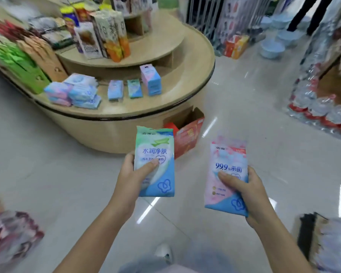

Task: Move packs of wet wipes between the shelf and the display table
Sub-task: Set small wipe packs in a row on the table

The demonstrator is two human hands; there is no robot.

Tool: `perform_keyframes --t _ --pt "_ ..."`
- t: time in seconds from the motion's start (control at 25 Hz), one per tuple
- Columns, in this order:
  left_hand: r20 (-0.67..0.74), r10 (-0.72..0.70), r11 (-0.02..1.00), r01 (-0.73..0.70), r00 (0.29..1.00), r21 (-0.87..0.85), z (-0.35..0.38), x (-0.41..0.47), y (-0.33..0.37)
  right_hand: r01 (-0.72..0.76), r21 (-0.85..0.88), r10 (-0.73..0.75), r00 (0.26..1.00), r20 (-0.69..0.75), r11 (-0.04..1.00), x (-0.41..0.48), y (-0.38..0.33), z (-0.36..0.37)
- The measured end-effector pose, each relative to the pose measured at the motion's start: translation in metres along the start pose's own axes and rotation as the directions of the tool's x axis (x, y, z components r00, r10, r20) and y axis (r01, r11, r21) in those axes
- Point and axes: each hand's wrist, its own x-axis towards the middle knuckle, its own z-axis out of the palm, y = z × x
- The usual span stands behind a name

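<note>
**Now: a pack in each hand, worktop ahead and to the left**

Each hand grips one pack. The left hand (pixel 130 174) curls round the lower left edge of a green-and-blue pack (pixel 156 160), thumb pressed across its front. The right hand (pixel 250 192) holds a pink-and-blue pack (pixel 227 174) by its lower right side, thumb likewise across the face. Both packs are held over the floor (pixel 244 107), well apart from each other. Their long axes run away from the person, so the top ends point forward.

The curved, tiered worktop (pixel 165 107) lies beyond both hands and off to the left, which puts the left hand nearer to it. On its lower tier, a pile of wipes (pixel 73 91) sits far to the left of the left hand. Two small standing packs (pixel 115 89) and a taller stack (pixel 150 79) stand roughly straight beyond that hand. Bare tier shows to the right of the stack. A red carton (pixel 187 134) stands on the floor against the worktop's base, just beyond the green-and-blue pack.

If these packs are bound for the worktop, the left arm likely needs only a forward reach. The right arm would have to travel forward and leftward, clearing the carton. Blurred goods (pixel 327 239) lie close to the right of the right hand. Whether that is the shelf cannot be told.
</note>
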Motion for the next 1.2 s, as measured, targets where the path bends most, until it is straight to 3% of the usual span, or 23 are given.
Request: perform_keyframes --t 0.36,0.76,0.92,1.2 --pt "-0.209 0.005 0.999 -0.015 0.978 -0.049 0.015 0.18 0.052 -0.175 -0.106 0.19 0.97 0.152 0.979 0.182 -0.025 0.075" --pt "-0.341 -0.181 0.978 0.133 0.923 -0.158 0.02 0.325 0.071 -0.046 -0.273 0.135 0.938 0.32 0.961 0.409 -0.125 0.202" --pt "-0.361 -0.212 0.972 0.157 0.908 -0.177 -0.018 0.392 0.083 -0.056 -0.297 0.149 0.942 0.301 0.953 0.476 -0.122 0.259" --pt "-0.3 -0.175 0.98 0.195 0.938 0.036 -0.075 0.543 0.109 0.055 -0.477 0.016 0.989 0.144 0.877 0.58 -0.121 0.333"
